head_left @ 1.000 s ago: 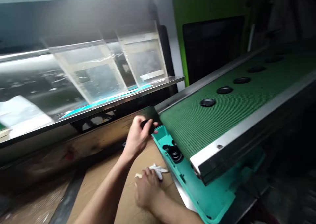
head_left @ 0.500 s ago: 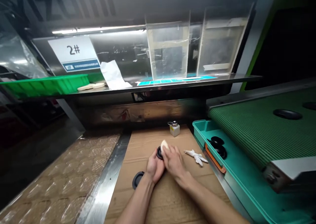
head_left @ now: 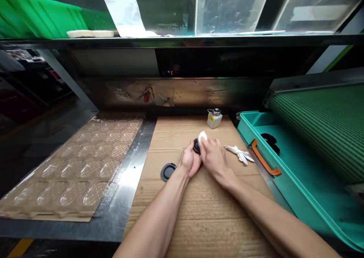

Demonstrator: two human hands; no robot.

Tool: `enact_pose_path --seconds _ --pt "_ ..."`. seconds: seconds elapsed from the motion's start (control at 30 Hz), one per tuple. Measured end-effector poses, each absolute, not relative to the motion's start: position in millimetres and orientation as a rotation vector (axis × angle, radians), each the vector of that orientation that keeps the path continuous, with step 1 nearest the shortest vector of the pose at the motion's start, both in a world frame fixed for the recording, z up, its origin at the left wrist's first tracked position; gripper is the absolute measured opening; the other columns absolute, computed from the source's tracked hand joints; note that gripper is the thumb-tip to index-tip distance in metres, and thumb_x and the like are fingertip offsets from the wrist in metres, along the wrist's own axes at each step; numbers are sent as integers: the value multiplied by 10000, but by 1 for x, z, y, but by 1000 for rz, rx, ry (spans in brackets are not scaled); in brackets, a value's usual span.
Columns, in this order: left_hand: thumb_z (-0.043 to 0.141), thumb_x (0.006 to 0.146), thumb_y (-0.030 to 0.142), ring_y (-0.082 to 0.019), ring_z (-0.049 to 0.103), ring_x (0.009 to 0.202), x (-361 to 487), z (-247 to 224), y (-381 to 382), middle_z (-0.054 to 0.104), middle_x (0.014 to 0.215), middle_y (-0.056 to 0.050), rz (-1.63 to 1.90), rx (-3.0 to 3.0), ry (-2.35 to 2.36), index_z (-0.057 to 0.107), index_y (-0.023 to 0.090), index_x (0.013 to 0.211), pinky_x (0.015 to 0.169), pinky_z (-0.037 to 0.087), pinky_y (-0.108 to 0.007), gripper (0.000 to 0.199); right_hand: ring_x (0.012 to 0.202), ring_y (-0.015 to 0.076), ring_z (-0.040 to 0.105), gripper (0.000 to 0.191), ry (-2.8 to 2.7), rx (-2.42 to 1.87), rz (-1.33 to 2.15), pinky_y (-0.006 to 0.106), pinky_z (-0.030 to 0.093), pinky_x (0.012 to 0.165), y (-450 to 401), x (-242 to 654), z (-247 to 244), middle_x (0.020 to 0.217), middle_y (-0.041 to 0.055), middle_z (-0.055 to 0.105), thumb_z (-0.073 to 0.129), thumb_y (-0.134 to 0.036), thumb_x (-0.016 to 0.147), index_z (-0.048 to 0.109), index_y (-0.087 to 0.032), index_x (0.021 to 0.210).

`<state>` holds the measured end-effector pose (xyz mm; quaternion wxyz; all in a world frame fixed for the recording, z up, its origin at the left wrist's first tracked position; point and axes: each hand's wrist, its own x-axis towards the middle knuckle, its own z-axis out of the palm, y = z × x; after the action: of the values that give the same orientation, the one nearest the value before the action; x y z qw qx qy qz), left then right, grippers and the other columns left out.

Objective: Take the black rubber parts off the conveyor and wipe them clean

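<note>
A small black round part [head_left: 196,146] is held in my left hand [head_left: 191,160], above the cardboard sheet [head_left: 199,212]. Fingers of my right hand [head_left: 212,153] are closed on a white pad [head_left: 202,137], which is pressed against that part's right side. Another dark round part [head_left: 167,172] lies on the cardboard, left of my left wrist. Behind my hands stands a small white bottle [head_left: 214,119] with a metal top. White gloves [head_left: 239,154] lie to the right of my right hand.
Clear moulded trays [head_left: 85,159] lie on the left. At right are a teal bin [head_left: 301,189] with an orange handle and black parts, and a green conveyor belt [head_left: 321,117]. Overhead, a shelf [head_left: 182,41] carries a green basket [head_left: 40,17] and white pads [head_left: 91,33].
The view has tilted down and moved closer, so the shelf sits higher in the picture. Both hands keep their hold on the black part and the white pad.
</note>
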<state>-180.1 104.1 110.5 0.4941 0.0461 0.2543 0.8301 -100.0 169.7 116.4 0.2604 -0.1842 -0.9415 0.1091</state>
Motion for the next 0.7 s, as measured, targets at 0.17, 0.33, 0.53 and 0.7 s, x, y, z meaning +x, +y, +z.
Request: enact_pose_path --seconds 0.17,0.33,0.53,0.7 --pt "426 950 335 -229 614 1144 -181 107 106 681 1159 -125 2015 101 649 659 126 1027 1050 463 -382 323 991 258 511 402 -2555 -453 309 405 452 893 167 -90 111 1261 131 599 353 -304 982 620 -172 1252" --pt "451 941 328 -223 589 1184 -182 111 103 623 1282 -120 1999 123 685 643 137 1068 1037 474 -368 299 1051 256 508 364 -2514 -490 324 408 437 917 193 -81 108 1292 107 572 400 -310 970 602 -222 1260" --pt "448 938 378 -258 624 1121 -185 118 98 560 1351 -161 1969 105 717 609 128 1121 937 519 -385 350 1095 262 537 547 -2228 -694 535 396 451 940 229 -71 110 1230 145 530 566 -361 862 445 -168 1360" --pt "736 758 282 -248 574 1190 -166 135 92 612 1276 -140 2182 539 1286 569 167 1251 1070 418 -380 533 982 254 587 532 -2422 -675 607 378 481 874 222 -70 104 1125 115 520 584 -331 829 477 -178 1327"
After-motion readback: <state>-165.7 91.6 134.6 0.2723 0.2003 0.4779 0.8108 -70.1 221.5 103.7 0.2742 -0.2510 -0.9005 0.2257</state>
